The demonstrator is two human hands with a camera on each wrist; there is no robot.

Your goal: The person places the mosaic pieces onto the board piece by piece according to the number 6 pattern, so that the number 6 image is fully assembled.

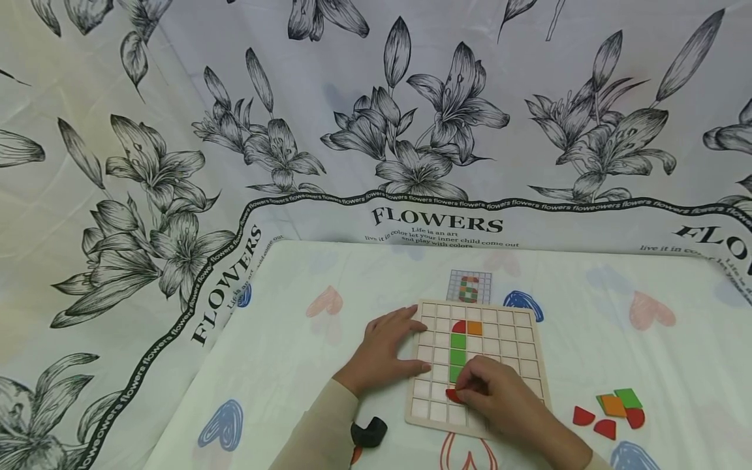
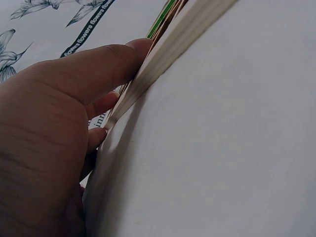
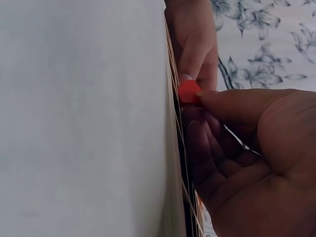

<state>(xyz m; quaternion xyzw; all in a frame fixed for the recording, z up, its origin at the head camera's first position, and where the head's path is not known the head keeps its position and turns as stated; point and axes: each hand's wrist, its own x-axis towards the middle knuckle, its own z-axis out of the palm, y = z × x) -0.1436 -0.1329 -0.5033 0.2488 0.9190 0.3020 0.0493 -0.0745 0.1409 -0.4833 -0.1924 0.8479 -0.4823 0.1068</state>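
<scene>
A wooden grid board (image 1: 505,352) lies on the table, its cells partly filled. A column of green square tiles (image 1: 457,358) runs down it, with a red quarter-round tile (image 1: 459,326) and an orange square tile (image 1: 474,328) at the top. My left hand (image 1: 382,349) rests its spread fingertips and thumb along the board's left edge. Over the lower cells, just below the green column, my right hand (image 1: 499,395) pinches a red rounded tile (image 3: 189,92) between thumb and fingers. In the right wrist view that tile stands at the board's surface; whether it touches is unclear.
Behind the board lies a pattern card (image 1: 469,286), its lower part hidden. Loose red, green and orange tiles (image 1: 614,406) lie to the right. A black object (image 1: 369,433) sits beside the left sleeve. Flower-printed cloth (image 1: 435,130) rises behind the table.
</scene>
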